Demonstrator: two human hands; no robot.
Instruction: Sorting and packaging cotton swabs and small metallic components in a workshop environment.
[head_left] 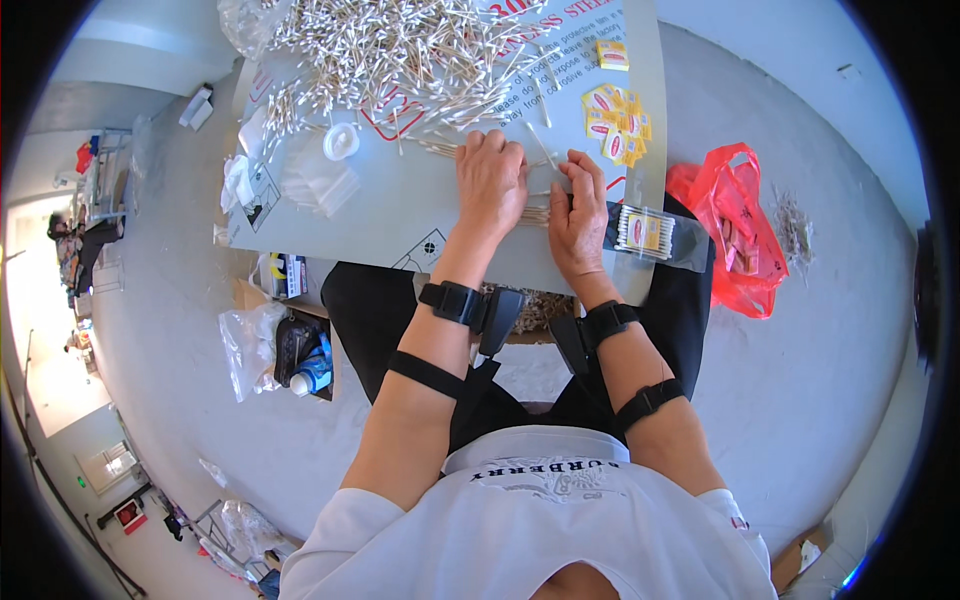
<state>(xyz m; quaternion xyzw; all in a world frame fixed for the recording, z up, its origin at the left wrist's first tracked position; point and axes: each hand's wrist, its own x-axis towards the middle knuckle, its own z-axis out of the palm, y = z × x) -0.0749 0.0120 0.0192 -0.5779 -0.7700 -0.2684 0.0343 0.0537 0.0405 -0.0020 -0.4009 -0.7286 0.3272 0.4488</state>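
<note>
My left hand (490, 182) rests on the metal-sheet tabletop (370, 225), its fingers curled closed and their tips hidden beneath it. A few cotton swabs (436, 148) lie by its knuckles. Close on its right, my right hand (580, 218) lies with loosely bent fingers, the thumb apart from them. One single cotton swab (540, 146) slants near its fingertips. Between the hands a small bundle of cotton swabs (535, 214) shows, partly covered. Beside the right wrist is a clear pack of cotton swabs (643, 232) with a yellow card.
A large heap of loose cotton swabs (390, 55) covers the far tabletop. Yellow cards (618, 122) and a small yellow stack (612, 55) sit at right. Left are a round white container (341, 141) and clear bags (320, 183). A red bag (740, 235) stands right of the table.
</note>
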